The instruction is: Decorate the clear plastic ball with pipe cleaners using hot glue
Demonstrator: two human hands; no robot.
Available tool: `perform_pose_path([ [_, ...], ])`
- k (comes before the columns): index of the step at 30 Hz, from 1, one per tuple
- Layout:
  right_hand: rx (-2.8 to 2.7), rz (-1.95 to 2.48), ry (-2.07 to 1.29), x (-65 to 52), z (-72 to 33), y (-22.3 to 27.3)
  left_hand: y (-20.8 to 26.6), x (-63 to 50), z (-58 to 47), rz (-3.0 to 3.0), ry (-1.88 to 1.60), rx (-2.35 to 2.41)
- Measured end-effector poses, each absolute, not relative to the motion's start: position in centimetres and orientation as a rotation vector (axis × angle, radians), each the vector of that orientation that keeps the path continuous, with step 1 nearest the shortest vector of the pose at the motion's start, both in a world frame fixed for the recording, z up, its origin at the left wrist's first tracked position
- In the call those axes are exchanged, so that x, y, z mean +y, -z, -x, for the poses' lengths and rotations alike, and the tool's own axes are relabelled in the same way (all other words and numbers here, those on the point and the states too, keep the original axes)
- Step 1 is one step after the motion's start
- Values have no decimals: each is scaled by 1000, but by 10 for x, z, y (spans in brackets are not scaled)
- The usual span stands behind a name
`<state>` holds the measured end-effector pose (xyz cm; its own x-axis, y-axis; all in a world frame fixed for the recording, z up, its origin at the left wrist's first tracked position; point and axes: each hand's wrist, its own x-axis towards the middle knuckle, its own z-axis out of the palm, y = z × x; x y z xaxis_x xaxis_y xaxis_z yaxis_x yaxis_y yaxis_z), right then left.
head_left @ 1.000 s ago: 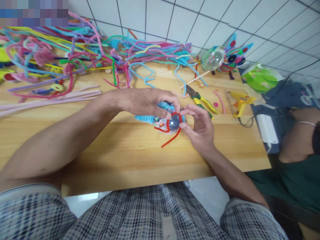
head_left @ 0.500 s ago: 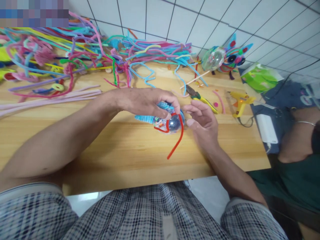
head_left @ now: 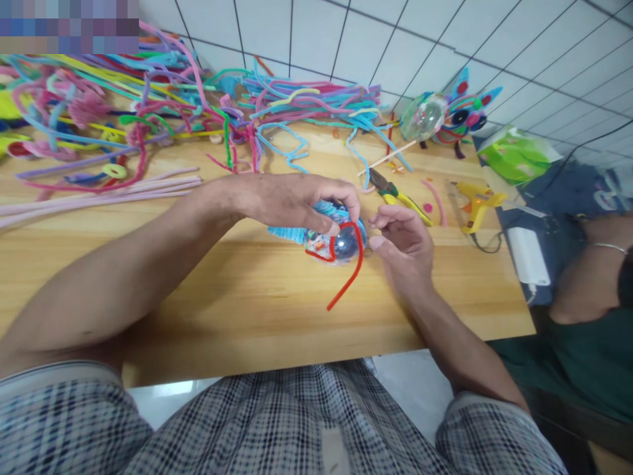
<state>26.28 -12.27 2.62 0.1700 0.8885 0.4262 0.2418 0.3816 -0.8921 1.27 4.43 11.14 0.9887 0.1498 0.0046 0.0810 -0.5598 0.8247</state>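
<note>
A clear plastic ball [head_left: 347, 245] with coloured bits inside lies on the table in front of me, with blue pipe cleaner pieces [head_left: 288, 235] on its upper and left sides. My left hand [head_left: 301, 204] is closed over it from above, its thumb and fingers pressing a red pipe cleaner [head_left: 360, 254] against the surface. The red strip bends around the ball, and its loose end points down toward the table's front edge. Just right of the ball is my right hand [head_left: 408, 244], fingers curled with thumb and forefinger slightly apart; nothing shows between them.
Green-and-yellow pliers [head_left: 398, 196] and a wooden stick [head_left: 390, 158] lie behind my right hand. A yellow glue gun [head_left: 479, 203] sits farther right. Bundles of pipe cleaners [head_left: 311, 99] line the back. A finished-looking decorated figure [head_left: 459, 119] stands at back right, and another person's arm [head_left: 598, 264] shows at right.
My right forefinger has drawn in slightly toward the thumb. The loose end of the red pipe cleaner has shifted a little up and left. My left hand stays in place.
</note>
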Motion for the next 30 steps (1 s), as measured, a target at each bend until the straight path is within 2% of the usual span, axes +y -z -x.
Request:
perform_pose_path([
  [8,-1735,1235,-217,-130,-262,-34,-111,44,-14,-2169,-68,192],
  [11,-1861,1305,-174,-132,-264,-37,-111,45,-14,-2152,-58,191],
  [15,-1847,1243,-303,-131,-266,-37,-112,45,-14,-2145,-43,231],
  [24,-1318,1177,-605,-119,-269,-29,-108,45,-13,-2127,-96,180],
  [30,-1212,1159,-663,-117,-269,-27,-109,44,-12,-2137,-92,206],
])
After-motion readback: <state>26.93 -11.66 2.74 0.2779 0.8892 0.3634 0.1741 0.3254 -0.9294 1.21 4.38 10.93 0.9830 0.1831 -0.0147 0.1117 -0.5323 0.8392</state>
